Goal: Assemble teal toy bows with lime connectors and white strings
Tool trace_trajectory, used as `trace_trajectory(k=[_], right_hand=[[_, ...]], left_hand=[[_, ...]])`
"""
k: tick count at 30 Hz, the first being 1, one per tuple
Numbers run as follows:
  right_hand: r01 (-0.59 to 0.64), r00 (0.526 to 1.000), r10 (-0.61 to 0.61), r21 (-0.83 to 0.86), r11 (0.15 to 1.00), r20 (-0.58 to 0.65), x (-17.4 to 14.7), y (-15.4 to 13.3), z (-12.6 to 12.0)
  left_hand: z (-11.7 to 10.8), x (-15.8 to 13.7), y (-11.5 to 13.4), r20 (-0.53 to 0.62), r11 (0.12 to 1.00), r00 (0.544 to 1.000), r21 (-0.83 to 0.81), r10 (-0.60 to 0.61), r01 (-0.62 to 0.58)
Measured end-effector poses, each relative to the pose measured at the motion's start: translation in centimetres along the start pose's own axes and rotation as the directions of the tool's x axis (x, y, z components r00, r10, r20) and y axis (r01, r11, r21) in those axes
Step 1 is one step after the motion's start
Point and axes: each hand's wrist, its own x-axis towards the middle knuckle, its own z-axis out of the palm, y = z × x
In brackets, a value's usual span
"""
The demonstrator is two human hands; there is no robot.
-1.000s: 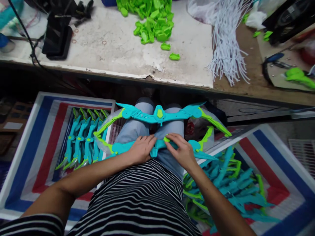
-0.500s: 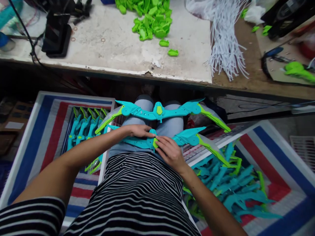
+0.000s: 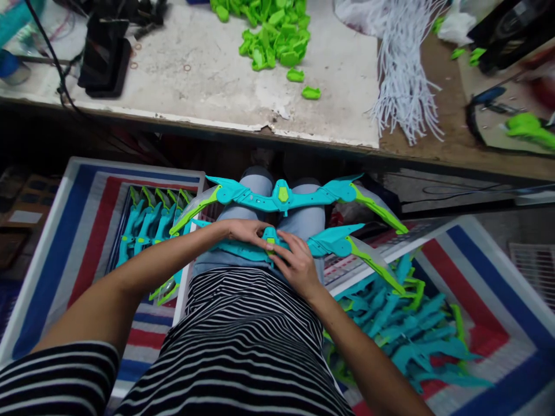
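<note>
Blue toy bow lies across the lap, the left hand and right hand both pinching its middle.

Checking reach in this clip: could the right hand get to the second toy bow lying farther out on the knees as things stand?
Probably yes. The right hand rests on the near bow; the far bow lies just beyond it on the lap, uncovered, with nothing between them.
</note>
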Motion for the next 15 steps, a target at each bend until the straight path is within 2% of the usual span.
trace_trajectory(k=[3, 5, 7, 11, 15], right_hand=[[-0.154, 0.988, 0.155, 0.044, 0.987, -0.016, 0.0, 0.1, 0.2], [-0.275, 0.961, 0.276, 0.098, 0.956, 0.01, 0.3, 0.2, 0.4], [-0.343, 0.938, 0.336, 0.115, 0.932, 0.08, 0.8, 0.4, 0.5], [-0.346, 0.923, 0.339, 0.008, 0.938, 0.183, 1.9, 0.6, 0.4], [-0.27, 0.924, 0.267, -0.029, 0.963, 0.274, 2.4, 0.9, -0.2]], left_hand=[[0.0, 0.2, -0.4, 0.007, 0.996, 0.998, 0.052, 0.067, -0.068], [0.1, 0.4, -0.5, -0.013, 0.994, 0.998, 0.096, 0.059, -0.057], [0.3, 0.4, -0.4, -0.047, 0.991, 0.999, 0.135, 0.022, -0.015], [0.6, 0.2, 0.2, -0.127, 0.984, 0.992, 0.17, -0.022, 0.044], [0.6, -0.1, 0.5, -0.114, 0.981, 0.993, 0.194, 0.005, 0.018]])
